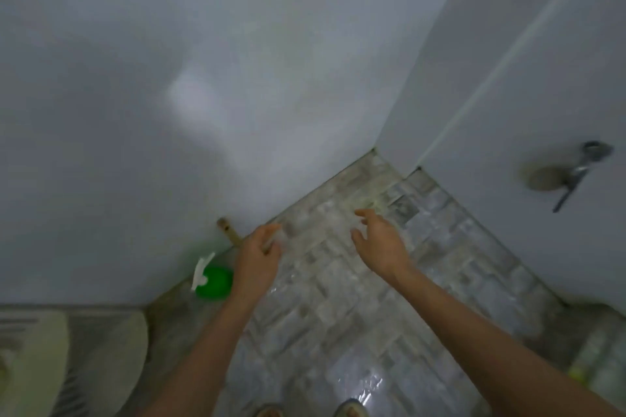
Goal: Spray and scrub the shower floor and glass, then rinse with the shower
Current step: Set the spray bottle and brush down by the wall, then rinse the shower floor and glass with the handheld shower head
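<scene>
Shower floor: wet, glossy mosaic tile, mid-frame below the pale wall. Step looks like scrubbing toward the far corner. Best worked along the grout lines in overlapping passes, with sure footing on slick tile. Left hand: fingers curled round what seems a tan handle. Right hand: free, fingers spread, holding nothing. Green spray bottle on the floor against the wall, just beside the left wrist. Brush head hidden. Glass not separable from wall in the blur.
</scene>
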A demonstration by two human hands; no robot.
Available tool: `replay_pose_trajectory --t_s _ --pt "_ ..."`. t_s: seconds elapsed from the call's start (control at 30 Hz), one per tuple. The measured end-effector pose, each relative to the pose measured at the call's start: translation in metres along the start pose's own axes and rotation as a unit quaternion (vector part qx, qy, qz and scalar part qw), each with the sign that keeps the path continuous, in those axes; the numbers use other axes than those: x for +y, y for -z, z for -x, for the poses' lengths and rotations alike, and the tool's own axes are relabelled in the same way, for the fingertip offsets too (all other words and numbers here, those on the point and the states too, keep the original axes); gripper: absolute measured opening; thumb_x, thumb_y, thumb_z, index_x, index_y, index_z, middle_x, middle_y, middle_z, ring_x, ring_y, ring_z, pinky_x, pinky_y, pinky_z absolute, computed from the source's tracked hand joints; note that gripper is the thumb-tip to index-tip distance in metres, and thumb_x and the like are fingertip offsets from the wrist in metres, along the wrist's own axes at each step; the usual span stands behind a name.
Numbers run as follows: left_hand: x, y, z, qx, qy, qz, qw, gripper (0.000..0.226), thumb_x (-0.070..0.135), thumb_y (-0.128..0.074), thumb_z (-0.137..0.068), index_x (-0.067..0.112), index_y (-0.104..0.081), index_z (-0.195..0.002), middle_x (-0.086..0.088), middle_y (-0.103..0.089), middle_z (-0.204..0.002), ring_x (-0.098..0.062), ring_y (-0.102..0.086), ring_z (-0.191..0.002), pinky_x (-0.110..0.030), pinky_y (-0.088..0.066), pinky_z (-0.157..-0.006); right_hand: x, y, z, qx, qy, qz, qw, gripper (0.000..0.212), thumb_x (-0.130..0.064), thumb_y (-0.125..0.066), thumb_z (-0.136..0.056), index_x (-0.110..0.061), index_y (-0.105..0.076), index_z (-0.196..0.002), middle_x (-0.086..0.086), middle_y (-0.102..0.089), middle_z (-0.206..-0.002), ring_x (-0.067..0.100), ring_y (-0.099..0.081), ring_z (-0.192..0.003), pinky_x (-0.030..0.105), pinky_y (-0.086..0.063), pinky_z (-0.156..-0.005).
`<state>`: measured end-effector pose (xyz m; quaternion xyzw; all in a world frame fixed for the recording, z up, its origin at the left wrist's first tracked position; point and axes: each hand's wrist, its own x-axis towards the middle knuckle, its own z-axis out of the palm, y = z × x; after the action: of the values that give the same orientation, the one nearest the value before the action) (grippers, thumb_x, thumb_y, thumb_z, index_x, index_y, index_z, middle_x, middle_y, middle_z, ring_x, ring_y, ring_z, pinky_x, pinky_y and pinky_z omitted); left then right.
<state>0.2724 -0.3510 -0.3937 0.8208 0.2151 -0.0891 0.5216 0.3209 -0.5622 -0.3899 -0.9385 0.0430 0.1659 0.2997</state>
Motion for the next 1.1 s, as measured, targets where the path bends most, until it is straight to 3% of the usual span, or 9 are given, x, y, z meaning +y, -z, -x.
replay_pose_trajectory --t_s 0.1,0.23,0.37,0.57,0.67,0.8,0.87,0.97,1.1 --pt "0.117 -0.005 0.024 -0.033 -0.073 -0.009 0.997 0.023 0.008 -0.054 -0.097 0.022 -0.063 -0.112 0.004 -0.066 -0.110 -0.016 -0.062 -0.106 -0.013 -0.038 -0.081 -0.009 0.114 0.026 0.079 0.025 0.000 0.997 0.043 -0.023 -0.054 -0.093 -0.014 -0.048 -0.135 0.012 -0.058 -0.127 0.027 -0.054 -0.118 0.033 -0.044 -0.097" --pt "0.272 -0.018 0.062 -0.088 -0.162 -0.005 0.983 0.024 0.010 -0.056 -0.097 0.017 -0.065 -0.118 0.004 -0.065 -0.114 -0.012 -0.061 -0.107 -0.020 -0.043 -0.092 -0.022 0.258 0.074 0.176 -0.003 -0.050 0.983 0.042 -0.021 -0.056 -0.092 -0.015 -0.049 -0.133 0.012 -0.059 -0.123 0.028 -0.056 -0.114 0.034 -0.046 -0.094" --pt "0.419 -0.042 0.097 -0.122 -0.249 0.012 0.961 0.023 0.009 -0.055 -0.097 0.015 -0.065 -0.117 0.004 -0.064 -0.107 -0.003 -0.060 -0.090 -0.001 -0.040 -0.070 -0.038 0.386 0.114 0.279 0.010 -0.070 0.958 0.039 -0.020 -0.056 -0.093 -0.014 -0.051 -0.131 0.011 -0.060 -0.122 0.025 -0.057 -0.112 0.031 -0.044 -0.093" --pt "0.607 -0.082 0.142 -0.214 -0.396 0.019 0.893 0.024 0.012 -0.054 -0.098 0.016 -0.062 -0.121 0.000 -0.063 -0.113 -0.011 -0.060 -0.096 -0.012 -0.044 -0.067 -0.054 0.576 0.160 0.458 0.050 -0.064 0.885 0.035 -0.015 -0.056 -0.091 -0.012 -0.055 -0.126 0.009 -0.062 -0.118 0.023 -0.058 -0.109 0.032 -0.044 -0.092" --pt "0.681 -0.098 0.151 -0.244 -0.452 0.029 0.857 0.021 0.016 -0.053 -0.099 0.026 -0.060 -0.116 -0.001 -0.064 -0.120 -0.012 -0.061 -0.101 -0.020 -0.046 -0.074 -0.062 0.658 0.186 0.550 0.073 -0.054 0.830 0.033 -0.013 -0.055 -0.091 -0.011 -0.056 -0.124 0.007 -0.063 -0.116 0.022 -0.058 -0.106 0.030 -0.044 -0.091" --pt "0.771 -0.115 0.173 -0.279 -0.512 0.031 0.812 0.026 0.019 -0.053 -0.100 0.020 -0.059 -0.125 -0.001 -0.061 -0.120 -0.014 -0.059 -0.104 -0.025 -0.042 -0.085 -0.070 0.757 0.225 0.647 0.086 -0.032 0.757 0.034 -0.019 -0.052 -0.095 -0.017 -0.052 -0.128 0.003 -0.060 -0.118 0.017 -0.056 -0.107 0.030 -0.045 -0.091" --pt "0.808 -0.129 0.187 -0.282 -0.549 0.037 0.786 0.027 0.017 -0.053 -0.099 0.017 -0.058 -0.125 -0.005 -0.063 -0.119 -0.016 -0.059 -0.101 -0.023 -0.043 -0.083 -0.069 0.799 0.243 0.669 0.081 -0.001 0.739 0.039 -0.025 -0.050 -0.096 -0.022 -0.046 -0.134 -0.001 -0.056 -0.126 0.016 -0.051 -0.115 0.027 -0.041 -0.093" --pt "0.855 -0.159 0.213 -0.298 -0.569 0.048 0.765 0.028 0.018 -0.053 -0.098 0.017 -0.058 -0.126 -0.005 -0.062 -0.116 -0.018 -0.060 -0.097 -0.011 -0.045 -0.064 -0.063 0.858 0.266 0.685 0.060 0.053 0.724 0.050 -0.034 -0.047 -0.097 -0.030 -0.033 -0.144 -0.002 -0.042 -0.144 0.021 -0.040 -0.130 0.040 -0.035 -0.108" --pt "0.911 -0.206 0.252 -0.332 -0.597 0.058 0.728 0.029 0.024 -0.054 -0.098 0.019 -0.058 -0.127 -0.006 -0.065 -0.115 -0.023 -0.063 -0.109 -0.027 -0.045 -0.084 -0.063 0.935 0.287 0.711 0.026 0.089 0.697 0.060 -0.041 -0.045 -0.096 -0.032 -0.019 -0.150 -0.001 -0.027 -0.155 0.026 -0.026 -0.140 0.047 -0.026 -0.113"
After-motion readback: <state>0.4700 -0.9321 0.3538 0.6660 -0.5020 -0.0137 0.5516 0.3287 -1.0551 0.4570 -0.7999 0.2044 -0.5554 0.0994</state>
